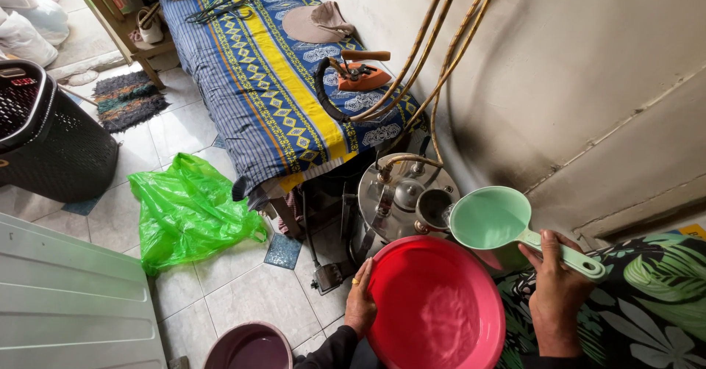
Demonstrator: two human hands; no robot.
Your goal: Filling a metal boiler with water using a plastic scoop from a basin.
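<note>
- Two hands at work, both low in the head view, over a red basin (437, 306).
- Right hand (557, 289): fingers wrapped tight round the handle of a pale green dipper (491, 218); wrist bent up, bowl of the dipper tilted toward a small funnel (432, 209) set on top of a steel boiler tank (401, 196).
- Dipper bowl overlaps the funnel rim in view; actual contact cannot be told.
- Left hand (360, 301): fingers curled over the basin's left rim, gripping it; a ring shows on one finger.
- Basin sits tipped, its far rim just below the dipper and overlapping the tank's near edge.
- Room: tight on the right, where the grey wall (588, 82) and a leaf-patterned cloth (647, 303) close in on the right hand. Tiled floor (243, 295) to the left is more open.
- Above the tank: tan hoses (434, 53) rise from its fittings along the wall, close to the dipper.
- Behind: table under a blue-yellow cloth (272, 82) carrying an orange iron (360, 75).
- Left side: green plastic bag (187, 211), black laundry basket (48, 134), a maroon bucket (248, 345) near the left forearm.
</note>
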